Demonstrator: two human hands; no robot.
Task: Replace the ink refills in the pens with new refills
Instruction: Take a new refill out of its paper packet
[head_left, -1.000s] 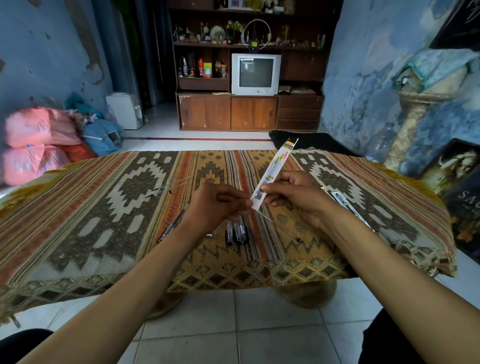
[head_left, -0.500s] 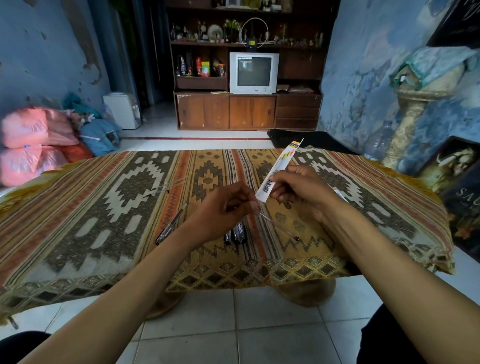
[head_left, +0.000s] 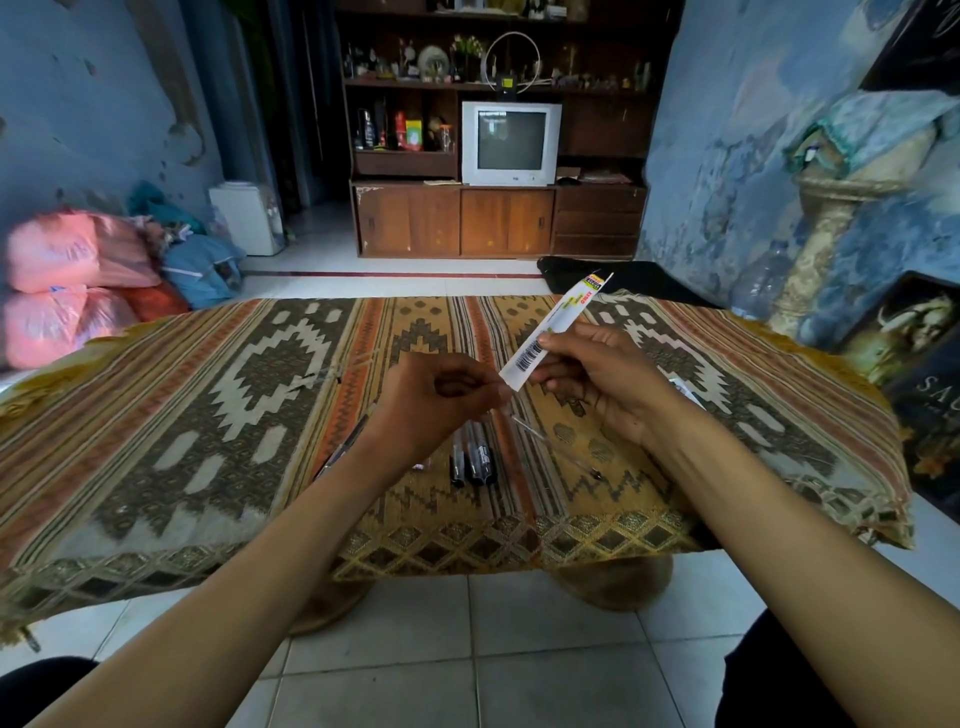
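A long white refill packet (head_left: 555, 328) with a barcode slants up to the right above the table. My right hand (head_left: 597, 374) grips it near the middle. My left hand (head_left: 441, 397) pinches at its lower end with curled fingers. Below the hands, three dark pen parts (head_left: 471, 457) lie side by side on the patterned cloth. A thin clear refill (head_left: 553, 447) lies to their right. A pen (head_left: 340, 451) lies partly under my left wrist. Another clear pen piece (head_left: 332, 375) rests farther left on the cloth.
The low table carries a striped patterned cloth (head_left: 208, 415). Another packet (head_left: 685, 392) peeks out behind my right wrist. Pink bags (head_left: 67, 280) are piled at the left wall. A TV cabinet (head_left: 498, 218) stands at the back, a stone pedestal (head_left: 831, 228) at the right.
Both hands with the packet have lifted slightly and shifted a little right. The left fingers stay at the packet's lower end.
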